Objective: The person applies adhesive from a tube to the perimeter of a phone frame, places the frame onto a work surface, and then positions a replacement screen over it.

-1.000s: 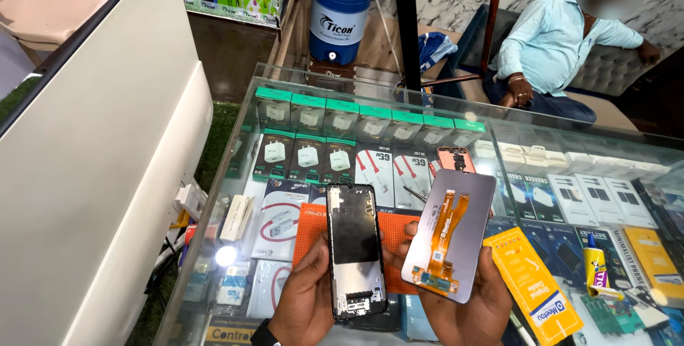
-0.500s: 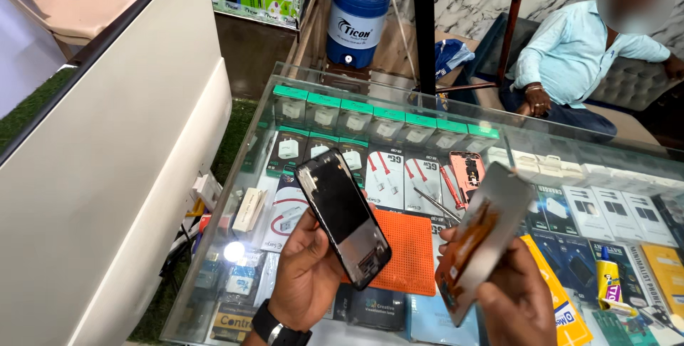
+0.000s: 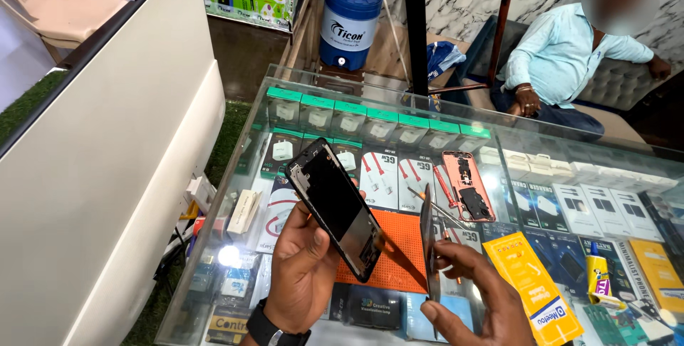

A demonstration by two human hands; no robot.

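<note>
While left hand grips phone frame, right hand pinches screen panel beside it

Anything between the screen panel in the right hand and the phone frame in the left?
Nothing visible. The frame in the left hand and the edge-on panel in the right hand are apart, with only open air above the orange mat between.

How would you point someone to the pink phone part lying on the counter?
Start at the glass counter, then find the orange mat in front of the left hand. Beyond its far right corner lies the pink back housing, flat, inner side up. It alone is pink, unlike the black phone frame held nearby.
</note>
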